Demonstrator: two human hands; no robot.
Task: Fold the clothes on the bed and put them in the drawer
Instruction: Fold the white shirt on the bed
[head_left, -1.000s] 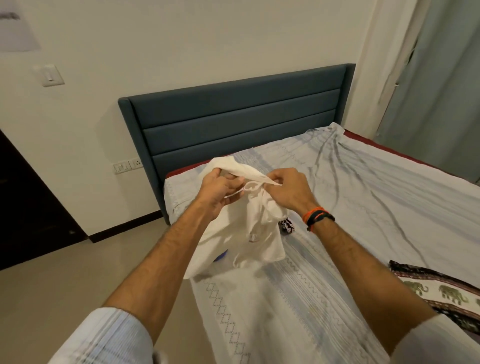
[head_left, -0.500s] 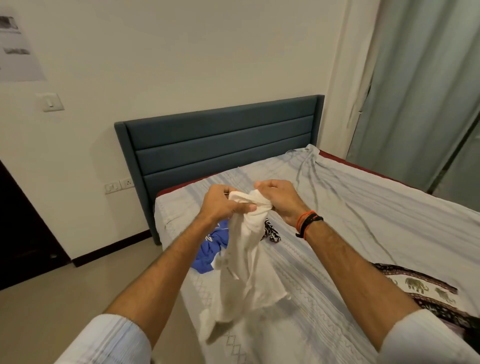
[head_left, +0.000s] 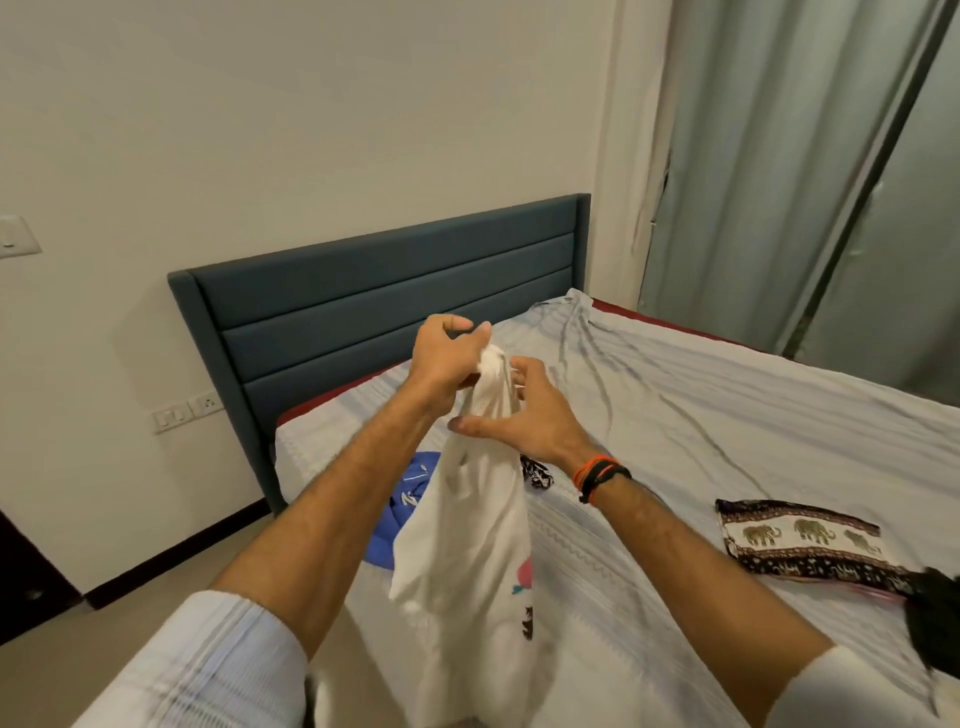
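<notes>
Gripping a bunched top edge of a white garment (head_left: 467, 530), the left hand (head_left: 447, 358) holds it up over the near side of the bed (head_left: 727, 415), its fingers (head_left: 480, 332) curled round the cloth. The garment hangs down from that grip in a long loose drape, with a pink and dark print showing near its lower right part; its bottom end is blurred, and whether it touches the bed cannot be told. The right hand (head_left: 524, 410) is just beside the cloth, a little lower than the left, with its fingers spread and the thumb stretched toward the fabric; it appears to touch the cloth but is not closed round it. Orange and black bands (head_left: 600, 475) circle the right wrist. Behind the hanging garment a blue garment (head_left: 405, 499) lies crumpled on the bed near its left edge, partly hidden. A small dark patterned piece (head_left: 537, 473) lies on the sheet just under the right wrist. Farther right, well apart from the hands, a folded cloth with an elephant print (head_left: 800, 540) lies flat on the bed, and a black item (head_left: 935, 618) sits at the picture's right edge, touching it. A dark blue headboard (head_left: 384, 306) stands against the wall, and grey curtains (head_left: 779, 156) hang on the right.
</notes>
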